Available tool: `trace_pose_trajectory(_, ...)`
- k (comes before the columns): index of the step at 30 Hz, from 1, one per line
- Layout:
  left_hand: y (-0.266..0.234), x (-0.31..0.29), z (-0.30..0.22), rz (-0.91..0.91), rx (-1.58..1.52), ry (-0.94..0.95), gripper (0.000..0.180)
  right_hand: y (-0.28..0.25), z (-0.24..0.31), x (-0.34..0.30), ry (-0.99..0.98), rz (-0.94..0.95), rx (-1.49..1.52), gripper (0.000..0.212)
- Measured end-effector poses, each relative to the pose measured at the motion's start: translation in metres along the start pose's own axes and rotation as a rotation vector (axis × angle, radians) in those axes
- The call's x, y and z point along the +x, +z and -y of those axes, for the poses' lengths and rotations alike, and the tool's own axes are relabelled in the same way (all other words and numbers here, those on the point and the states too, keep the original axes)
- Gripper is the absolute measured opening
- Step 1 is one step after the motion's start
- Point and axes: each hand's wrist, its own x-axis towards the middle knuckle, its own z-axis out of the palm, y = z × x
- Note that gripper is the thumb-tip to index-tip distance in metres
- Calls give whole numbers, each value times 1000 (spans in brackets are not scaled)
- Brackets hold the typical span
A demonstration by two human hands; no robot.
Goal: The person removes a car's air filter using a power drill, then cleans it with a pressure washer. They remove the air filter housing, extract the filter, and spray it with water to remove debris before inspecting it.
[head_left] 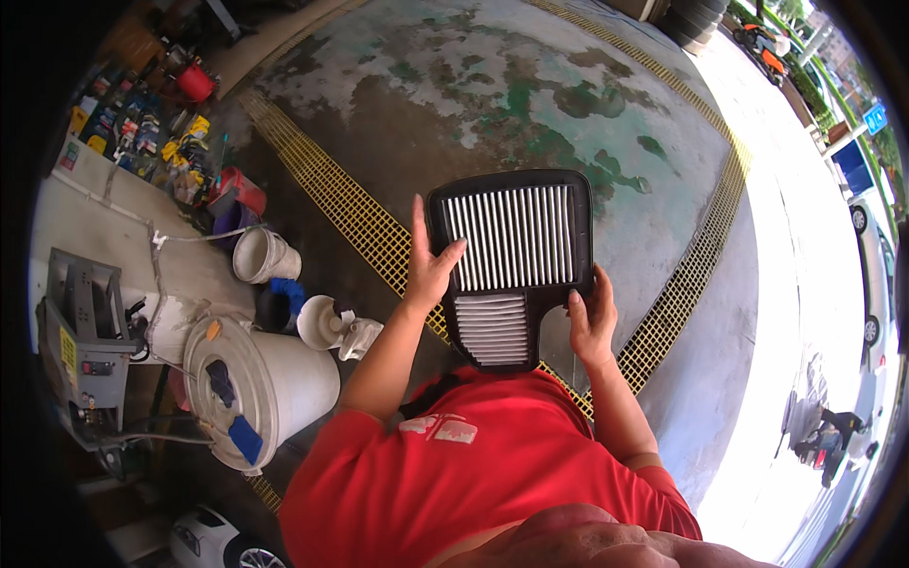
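Note:
Held up in front of my red shirt is a car air filter (511,237) with a black frame and pale pleats. It has a wide upper panel and a narrower lower one, with a curved notch at its lower right. My left hand (431,265) grips the filter's left edge, thumb across the pleats and index finger pointing up along the side. At the lower right edge, by the notch, my right hand (593,317) holds the frame with its thumb in front. The fingers behind the filter are hidden.
Yellow floor grating (350,204) runs across the wet, stained floor. On the left stand a large lidded bin (308,374), a white bucket (260,256), a grey machine (90,341) and a cluttered heap of bottles (142,133). Stacked tyres (691,24) are at the far right.

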Motion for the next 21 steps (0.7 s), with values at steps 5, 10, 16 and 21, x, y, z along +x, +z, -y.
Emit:
trace_pose_trajectory(5,-47,5,3,-37,-59,-38,83,35,20,38,-129,110,-70,61)
trace_pose_trajectory(10,-107,9,8,-78,16,-47,81,78,26,83,-174,306,-137,68)
trace_pose_trajectory(16,-154,34,-5,-77,51,-45,79,157,18,162,-229,416,166,83)
trace_pose_trajectory(21,-197,58,-1,-175,39,-40,78,223,37,207,-161,625,342,84)
